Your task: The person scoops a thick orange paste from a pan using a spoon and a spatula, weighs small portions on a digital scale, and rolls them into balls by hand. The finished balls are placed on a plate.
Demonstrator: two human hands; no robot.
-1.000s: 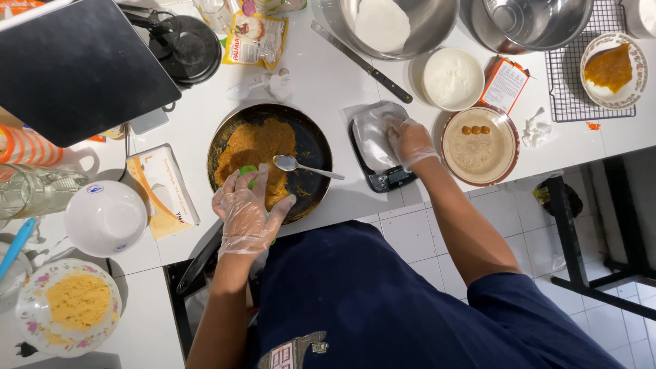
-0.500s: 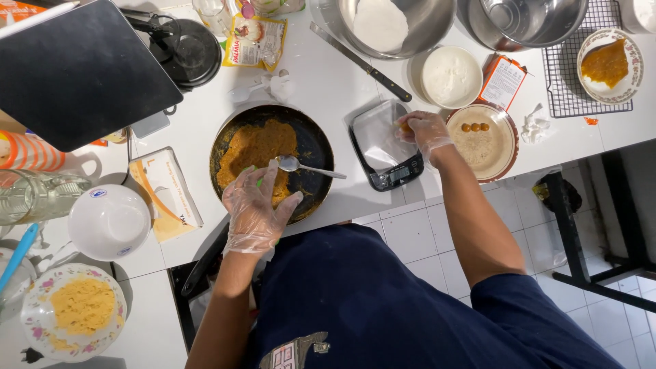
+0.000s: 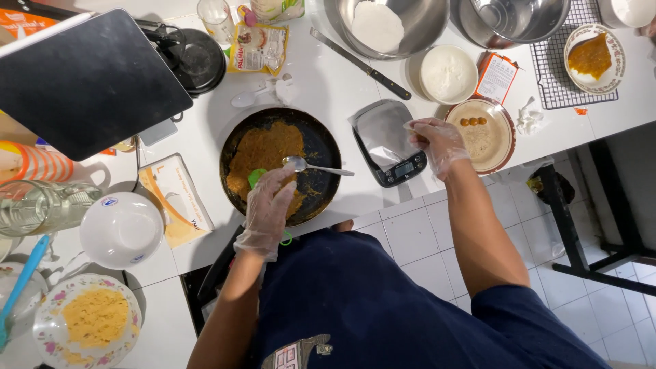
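Head view, looking down on a white worktop.

A black pan is seen at centre, holding a brown-orange crumbly mass mostly in its 9 to 12 o'clock part. The gloved left hand is laid over the pan's 6 o'clock rim, fingers curled loosely about a green tool; the grip is partly hidden, and how firmly it is closed cannot be told. A metal spoon is rested across the pan, bowl near centre, handle pointing to 3 o'clock, its bowl just at the left fingertips.

The gloved right hand is held at 3 o'clock of the pan, above the gap between a small scale and a tan plate. Its fingers are pinched narrow, apparently on a scrap of clear film. Three small orange balls are noted on the plate's 12 o'clock side.

At 12 o'clock of the scale: a long knife and a white bowl of flour. At 9 o'clock of the pan: a yellow box and an upturned white bowl. At 7 o'clock: a flowered plate of yellow crumbs.
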